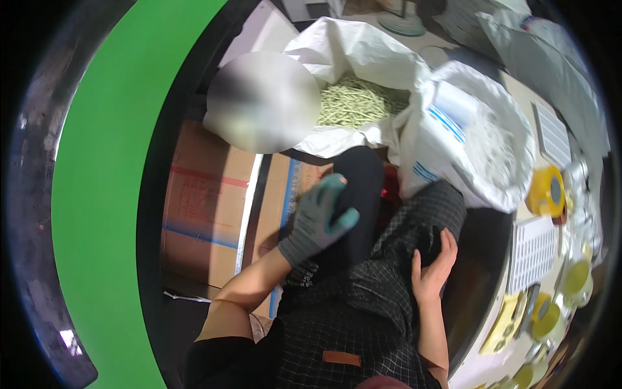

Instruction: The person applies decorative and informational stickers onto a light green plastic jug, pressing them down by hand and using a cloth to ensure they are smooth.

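Note:
My left hand (317,217) wears a grey glove with teal fingertips and rests flat on my left knee in dark trousers (359,188), fingers spread, holding nothing. My right hand (433,267) is bare and lies on my right thigh, over a black checked garment (363,305), fingers loosely together and empty. Ahead of my knees stands an open white sack (363,58) filled with pale green sticks (359,104). A second white sack (479,136) holding small white parts stands to its right, close to my right knee.
Flattened cardboard boxes (207,214) lie on the floor at my left. A worktable (483,363) at the right carries yellow tape rolls (546,190), white gridded trays (532,249) and small yellow items. A broad green curved band (97,194) fills the left side.

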Tool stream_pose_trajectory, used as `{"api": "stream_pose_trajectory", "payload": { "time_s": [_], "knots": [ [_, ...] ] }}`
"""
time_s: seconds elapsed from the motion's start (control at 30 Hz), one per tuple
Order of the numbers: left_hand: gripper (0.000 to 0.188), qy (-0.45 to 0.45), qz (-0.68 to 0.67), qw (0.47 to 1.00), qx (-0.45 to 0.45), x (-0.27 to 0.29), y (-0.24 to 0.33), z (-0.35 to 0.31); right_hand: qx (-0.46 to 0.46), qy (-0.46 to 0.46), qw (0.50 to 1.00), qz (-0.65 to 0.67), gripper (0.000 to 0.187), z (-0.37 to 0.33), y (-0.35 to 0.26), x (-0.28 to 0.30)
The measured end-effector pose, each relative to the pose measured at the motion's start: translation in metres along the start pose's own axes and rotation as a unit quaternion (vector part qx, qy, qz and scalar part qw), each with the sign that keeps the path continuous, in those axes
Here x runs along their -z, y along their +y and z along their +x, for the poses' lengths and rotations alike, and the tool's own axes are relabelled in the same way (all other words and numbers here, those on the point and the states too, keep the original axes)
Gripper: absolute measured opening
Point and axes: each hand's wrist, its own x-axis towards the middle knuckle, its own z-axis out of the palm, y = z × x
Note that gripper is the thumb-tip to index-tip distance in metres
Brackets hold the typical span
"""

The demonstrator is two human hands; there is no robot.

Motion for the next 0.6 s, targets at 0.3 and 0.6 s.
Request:
{"api": "stream_pose_trajectory", "payload": {
  "time_s": [0.3,0.6],
  "knots": [
    [0.058,0.092,0.242,0.93,0.26,0.004,-0.295,-0.006,0.013,-0.115,0.984,-0.132,0.05,0.015,0.006,-0.005],
    [0.06,-0.385,0.586,0.71,0.06,-0.053,-0.492,0.023,-0.023,-0.176,0.963,-0.201,0.044,0.032,-0.002,-0.013]
  ]
}}
